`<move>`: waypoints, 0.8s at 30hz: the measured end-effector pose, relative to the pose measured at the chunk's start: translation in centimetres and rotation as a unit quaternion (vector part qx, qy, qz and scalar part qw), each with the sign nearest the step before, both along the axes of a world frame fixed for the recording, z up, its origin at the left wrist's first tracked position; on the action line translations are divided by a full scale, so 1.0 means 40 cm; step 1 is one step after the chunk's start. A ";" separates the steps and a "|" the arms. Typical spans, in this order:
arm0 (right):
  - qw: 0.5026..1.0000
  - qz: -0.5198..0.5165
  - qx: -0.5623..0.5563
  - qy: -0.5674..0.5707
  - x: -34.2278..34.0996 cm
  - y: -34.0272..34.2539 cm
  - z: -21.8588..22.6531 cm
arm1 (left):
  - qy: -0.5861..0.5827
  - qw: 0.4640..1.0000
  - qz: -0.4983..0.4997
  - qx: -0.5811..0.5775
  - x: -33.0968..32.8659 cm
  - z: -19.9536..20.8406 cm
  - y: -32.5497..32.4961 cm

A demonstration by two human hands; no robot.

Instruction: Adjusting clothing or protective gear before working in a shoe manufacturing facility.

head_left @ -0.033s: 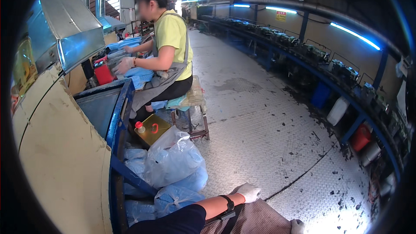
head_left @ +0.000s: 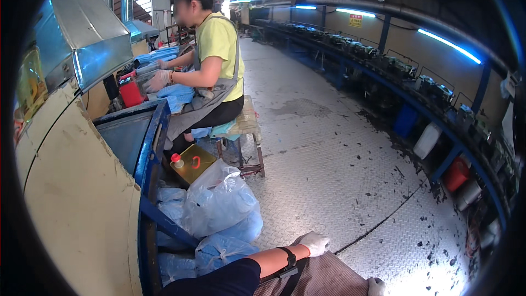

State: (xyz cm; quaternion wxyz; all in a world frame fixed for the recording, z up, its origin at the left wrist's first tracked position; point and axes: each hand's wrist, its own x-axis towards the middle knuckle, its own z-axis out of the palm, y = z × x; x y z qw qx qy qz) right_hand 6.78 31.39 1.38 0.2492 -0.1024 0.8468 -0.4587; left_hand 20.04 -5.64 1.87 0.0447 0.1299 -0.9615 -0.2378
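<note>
My left hand (head_left: 316, 244), in a white knit glove, rests at the knee end of the brown checked apron (head_left: 334, 274) over my lap. It appears loosely laid there, and no object shows in it. A dark band (head_left: 288, 257) circles that wrist. Only a small gloved part of my right hand (head_left: 376, 286) shows at the lower edge, beside the apron; its fingers are hidden. Closest to my left arm are clear plastic bags (head_left: 224, 252) filled with light blue items, piled on the floor.
A co-worker (head_left: 219, 49) in gloves sits on a stool (head_left: 245, 123), handling blue items at a bench. A yellow metal can (head_left: 194, 164) with a red cap stands behind the bags. A blue metal frame (head_left: 150, 153) borders my left. A long machine line (head_left: 405, 79) runs along the right.
The co-worker's head and upper body have shifted very slightly. My hands have stayed in the same place.
</note>
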 end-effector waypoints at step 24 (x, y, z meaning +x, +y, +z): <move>0.999 -0.017 -0.029 -0.014 0.000 0.001 -0.016 | 0.013 1.000 -0.012 -0.006 0.024 0.059 0.004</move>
